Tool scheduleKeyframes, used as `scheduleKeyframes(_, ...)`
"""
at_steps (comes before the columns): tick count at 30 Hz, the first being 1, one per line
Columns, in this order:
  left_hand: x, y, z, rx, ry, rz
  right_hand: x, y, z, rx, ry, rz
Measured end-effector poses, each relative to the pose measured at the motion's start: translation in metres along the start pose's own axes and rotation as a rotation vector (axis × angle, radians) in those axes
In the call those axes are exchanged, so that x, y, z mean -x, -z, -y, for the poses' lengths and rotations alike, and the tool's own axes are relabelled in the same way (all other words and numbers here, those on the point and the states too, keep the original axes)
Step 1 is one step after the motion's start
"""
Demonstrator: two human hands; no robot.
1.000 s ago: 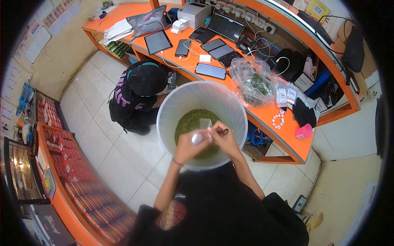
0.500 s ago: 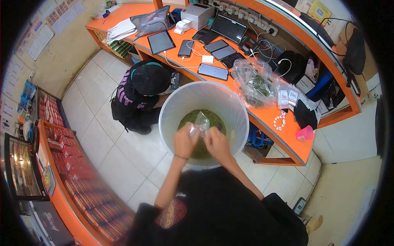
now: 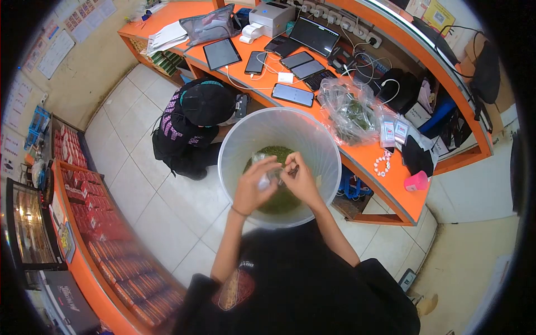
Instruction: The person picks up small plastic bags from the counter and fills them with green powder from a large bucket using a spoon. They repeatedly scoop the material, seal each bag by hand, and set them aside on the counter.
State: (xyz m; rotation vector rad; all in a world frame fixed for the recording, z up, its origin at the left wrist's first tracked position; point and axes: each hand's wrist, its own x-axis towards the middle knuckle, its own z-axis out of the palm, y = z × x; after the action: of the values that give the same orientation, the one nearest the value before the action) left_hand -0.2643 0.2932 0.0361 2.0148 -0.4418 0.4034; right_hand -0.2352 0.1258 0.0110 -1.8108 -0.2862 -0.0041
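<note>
A large translucent white plastic bin (image 3: 224,167) stands before me, with finely chopped green material (image 3: 282,204) covering its bottom. Above that material, my left hand (image 3: 254,184) grips a small clear plastic bag (image 3: 261,158) whose lower part is partly hidden by the fingers. My right hand (image 3: 301,183) is close beside it, its fingers closed around a small dark brown object (image 3: 293,171) too small to identify. Both hands are inside the bin's mouth, nearly touching each other.
Another person (image 3: 192,125) crouches left of the bin. Behind it, an orange counter (image 3: 251,95) carries phones (image 3: 293,95), a tablet (image 3: 221,54), a laptop (image 3: 314,38), a printer (image 3: 271,19) and a clear bag of green material (image 3: 352,111). Shelves of packets (image 3: 125,273) line the left.
My right hand has shifted up from the bag and now closes on a small dark object. The bag has tilted left in my left hand, whose fingers have spread somewhat.
</note>
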Motion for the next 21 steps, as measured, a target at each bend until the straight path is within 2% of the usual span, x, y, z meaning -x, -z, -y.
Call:
scheduleKeyframes(1, 0.0, 0.004, -0.003, 0.026, 0.011, 0.068, -0.001, 0.0, 0.001, 0.0, 0.001, 0.002)
scheduleKeyframes(3, -0.002, 0.007, -0.007, 0.004, 0.018, 0.054, -0.004, 0.0, 0.007, -0.216, -0.198, 0.112)
scheduleKeyframes(7, 0.002, 0.013, 0.007, -0.064, 0.03, 0.007, -0.014, 0.001, 0.022, -0.21, -0.195, 0.193)
scheduleKeyframes(9, 0.003, 0.018, 0.014, -0.078, 0.036, -0.063, -0.023, 0.005, 0.033, -0.4, -0.311, 0.318)
scheduleKeyframes(12, 0.007, 0.027, 0.019, -0.114, 0.102, -0.153, -0.052, -0.003, -0.01, -0.411, -0.229, 0.254)
scheduleKeyframes(13, 0.007, 0.027, 0.021, -0.068, 0.155, -0.198, -0.063, -0.005, -0.022, -0.265, -0.227, 0.215)
scheduleKeyframes(14, 0.007, 0.027, 0.024, -0.021, 0.206, -0.243, -0.075, -0.013, -0.041, -0.266, -0.229, 0.22)
scheduleKeyframes(16, 0.008, 0.026, 0.031, -0.02, 0.211, -0.241, -0.091, -0.03, -0.072, 0.385, 0.213, 0.14)
scheduleKeyframes(17, 0.007, 0.027, 0.031, 0.021, 0.239, -0.243, -0.091, -0.037, -0.08, 0.384, 0.211, 0.143)
scheduleKeyframes(19, 0.006, 0.027, 0.034, 0.06, 0.267, -0.246, -0.091, -0.054, -0.09, 0.443, 0.126, 0.347)
scheduleKeyframes(20, 0.007, 0.027, 0.037, 0.062, 0.252, -0.246, -0.084, -0.065, -0.111, 0.512, 0.037, 0.517)
scheduleKeyframes(21, 0.007, 0.028, 0.04, 0.062, 0.237, -0.246, -0.072, -0.075, -0.126, 0.477, 0.136, 0.639)
